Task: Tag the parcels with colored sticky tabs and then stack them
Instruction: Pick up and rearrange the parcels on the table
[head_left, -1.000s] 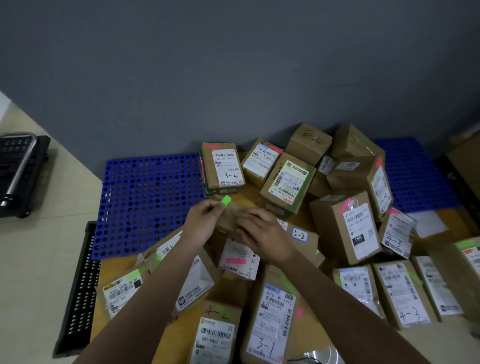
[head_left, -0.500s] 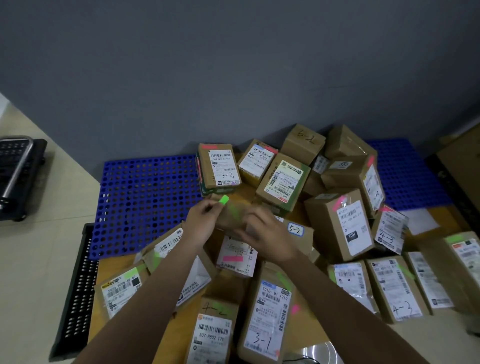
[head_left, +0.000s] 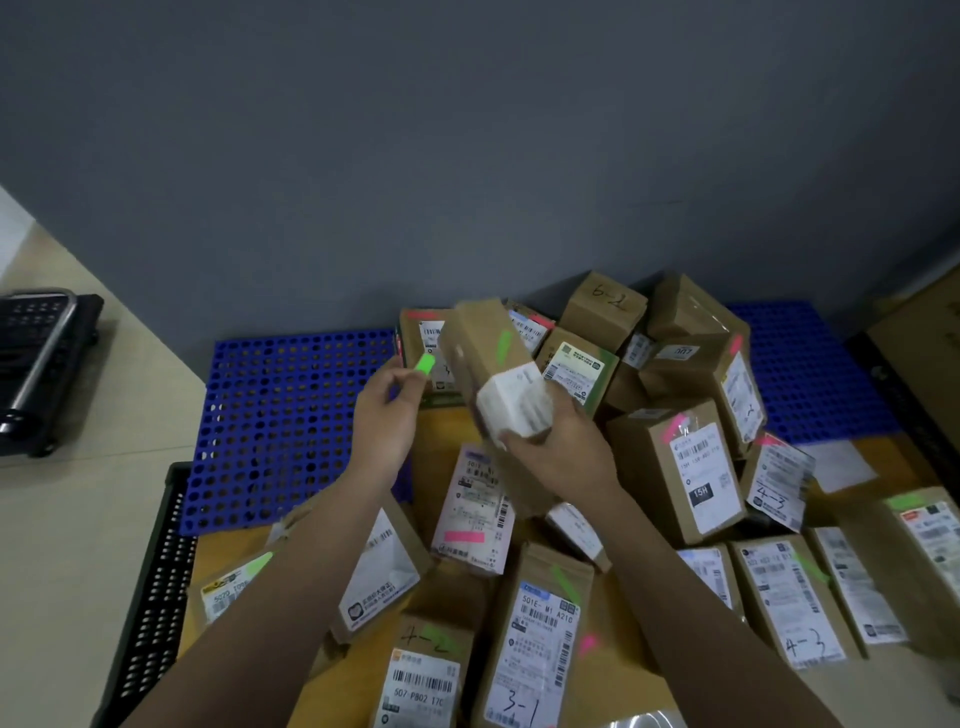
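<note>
My right hand (head_left: 558, 447) grips a small brown parcel (head_left: 491, 358) from below, lifted and tilted above the pile; a green tab sits on its upper face and a white label wraps its near end. My left hand (head_left: 387, 410) pinches a bright green sticky tab (head_left: 425, 365) just left of that parcel, apart from it. Several brown parcels with white labels lie below and around, among them one marked 3-1 (head_left: 530, 644), one with a pink tab (head_left: 680, 467) and one marked 6-2 (head_left: 605, 306).
A blue perforated pallet (head_left: 280, 426) lies left of the pile, and a second blue pallet (head_left: 810, 374) sits at the right. A black crate (head_left: 150, 597) stands along the left edge of the wooden surface. A black cart (head_left: 41, 364) is at far left. A grey wall rises behind.
My right hand has lifted the small parcel out of the pile and tilted it up. My left hand has drawn back to the left with the green tab.
</note>
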